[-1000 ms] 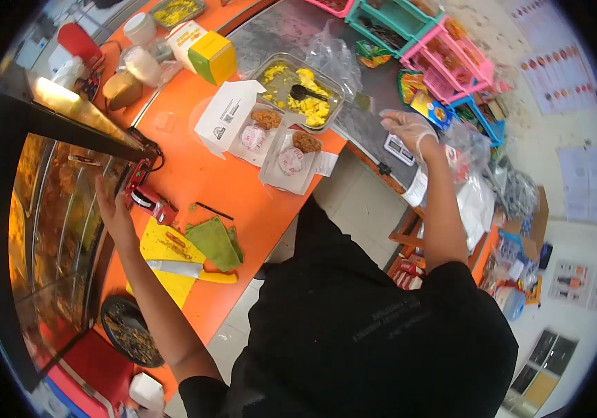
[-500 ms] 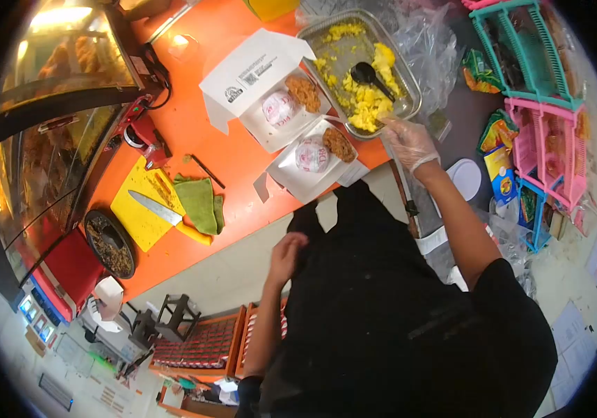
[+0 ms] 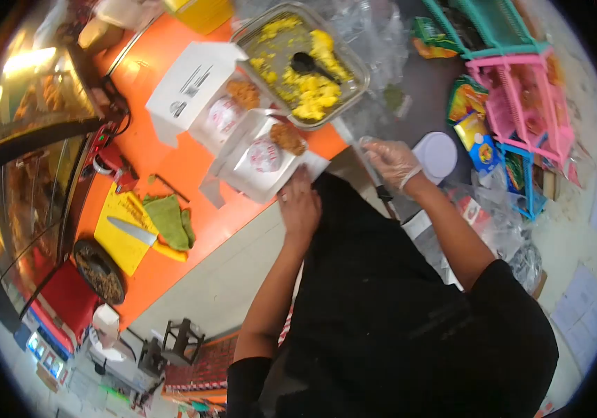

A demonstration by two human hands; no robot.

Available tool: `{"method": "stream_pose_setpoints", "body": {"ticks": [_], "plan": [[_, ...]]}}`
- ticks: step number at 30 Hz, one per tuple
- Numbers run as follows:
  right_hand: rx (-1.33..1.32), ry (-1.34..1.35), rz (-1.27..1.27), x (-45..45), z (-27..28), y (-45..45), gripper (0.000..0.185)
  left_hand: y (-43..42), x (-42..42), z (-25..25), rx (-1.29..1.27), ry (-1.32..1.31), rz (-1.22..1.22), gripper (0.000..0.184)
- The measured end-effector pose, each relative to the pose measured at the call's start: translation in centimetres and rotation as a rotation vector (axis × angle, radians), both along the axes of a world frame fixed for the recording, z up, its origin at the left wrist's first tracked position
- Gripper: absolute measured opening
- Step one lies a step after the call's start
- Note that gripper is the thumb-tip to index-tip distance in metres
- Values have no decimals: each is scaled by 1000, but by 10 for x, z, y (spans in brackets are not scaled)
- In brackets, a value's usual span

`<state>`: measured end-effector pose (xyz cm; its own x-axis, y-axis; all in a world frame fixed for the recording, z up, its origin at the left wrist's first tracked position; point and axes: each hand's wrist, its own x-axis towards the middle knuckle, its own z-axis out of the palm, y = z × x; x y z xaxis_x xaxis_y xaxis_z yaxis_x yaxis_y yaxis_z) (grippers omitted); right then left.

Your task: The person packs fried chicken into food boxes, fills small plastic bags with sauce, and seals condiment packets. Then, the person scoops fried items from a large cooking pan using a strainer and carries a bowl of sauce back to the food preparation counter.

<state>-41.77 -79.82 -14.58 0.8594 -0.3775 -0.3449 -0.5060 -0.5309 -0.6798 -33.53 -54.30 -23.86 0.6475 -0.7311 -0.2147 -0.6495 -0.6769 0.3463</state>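
Observation:
A white cardboard food box point(image 3: 246, 180) stands unfolded at the orange counter's near edge, holding a paper-wrapped rice portion point(image 3: 264, 154) and a piece of fried chicken point(image 3: 288, 138). My bare left hand point(image 3: 300, 207) grips its near side, the fingers along the wall and the thumb hidden. Behind stands a second open box point(image 3: 185, 87) with wrapped rice point(image 3: 224, 114) and fried chicken point(image 3: 243, 93). My right hand point(image 3: 390, 161), in a clear plastic glove, is off the counter's right end, fingers drawn together; anything in them is too small to make out. A clear tray point(image 3: 362, 78) of yellow scrambled-egg-like food holds a black spoon point(image 3: 307, 64).
To the left, a knife point(image 3: 133, 230) lies on a yellow cutting board point(image 3: 114, 240) beside a green cloth point(image 3: 169, 221). A lit glass display case point(image 3: 41, 90) borders the counter. Rightward are a white round lid point(image 3: 435, 156), packets point(image 3: 476, 143) and pink baskets point(image 3: 514, 104).
My left hand has risen from beside my body to the near box. My right hand has drawn back from the egg tray. The view has shifted.

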Motion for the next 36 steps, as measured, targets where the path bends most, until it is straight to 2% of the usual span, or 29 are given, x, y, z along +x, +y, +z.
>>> {"method": "stream_pose_setpoints", "body": {"ticks": [2, 6, 8, 9, 13, 15, 16, 18, 22, 23, 24, 26, 27, 28, 30, 31, 33, 35, 36], "plan": [[-43, -201, -30, -32, -21, -2, 22, 6, -6, -4, 91, -16, 28, 74], [-49, -125, -101, -80, -18, -9, 27, 16, -1, -1, 109, -27, 13, 74], [290, 178, -294, -100, -22, -18, 28, 22, -2, -5, 62, -64, 3, 77], [-5, 74, -140, -107, -3, -17, 27, 21, -1, -1, 59, -61, -11, 78], [-107, 10, -198, -121, -2, -23, 34, 21, 0, 6, 26, -7, -7, 77], [411, -121, -692, -118, 1, -19, 44, 16, -4, 11, -219, -29, -42, 67], [395, -141, -694, -117, 2, -21, 44, 6, -7, 30, -330, 3, -68, 63], [621, -325, -858, -112, 6, -29, 52, -17, -11, 70, -486, 179, -112, 47], [358, -402, -841, -104, 33, -84, 56, -41, -6, 81, -568, 280, -194, 35], [47, -179, -756, -105, 48, -104, 53, -45, -3, 82, -540, 351, -191, 33], [36, -192, -767, -101, 63, -126, 53, -50, 1, 84, -508, 422, -185, 32], [-354, 109, -639, -98, 81, -165, 49, -58, 5, 93, -532, 442, -204, 29], [-367, -38, -761, -100, 66, -182, 48, -60, 8, 90, -530, 486, -179, 27], [-374, -43, -775, -104, 34, -199, 48, -61, 11, 88, -527, 530, -153, 26], [-236, -595, -901, -106, -26, -225, 50, -74, 13, 89, -557, 607, -111, 33], [515, -714, -1289, -66, 21, -193, 60, -90, 14, 103, -591, 581, -144, 38], [853, -792, -1539, -6, 61, -126, 75, -132, 13, 139, -615, 556, -184, 45], [1119, -692, -1515, 20, 41, -80, 91, -182, 13, 167, -781, 334, -399, 65], [1259, -602, -1494, 31, 43, -71, 89, -204, 16, 168, -776, 332, -410, 65]]}}
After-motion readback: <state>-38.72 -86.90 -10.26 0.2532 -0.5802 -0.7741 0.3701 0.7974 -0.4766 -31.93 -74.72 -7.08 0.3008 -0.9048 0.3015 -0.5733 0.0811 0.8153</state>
